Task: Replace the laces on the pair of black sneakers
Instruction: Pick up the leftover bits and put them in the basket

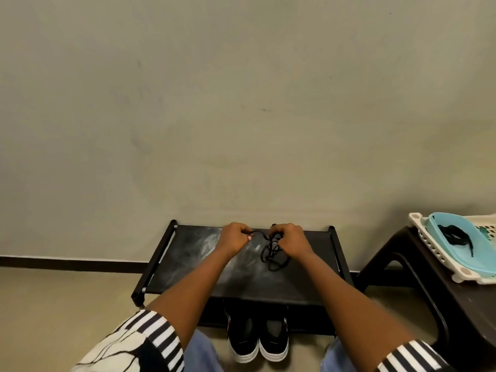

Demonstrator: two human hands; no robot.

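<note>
Frame centre: left hand (234,237) pinches one end of the black lace (272,255); right hand (290,240) grips the tangled bundle. Pulling risks knotting it tighter. The sneakers (259,342) wait at bottom centre.

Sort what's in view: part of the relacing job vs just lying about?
Job: black lace held by left hand and right hand; sneakers; spare lace in blue tray.
Lying about: black rack; white basket; brown stool.

sneakers (259,342) under rack (188,264) | stool (429,277) right (tray (453,242) on basket (429,242))
</note>
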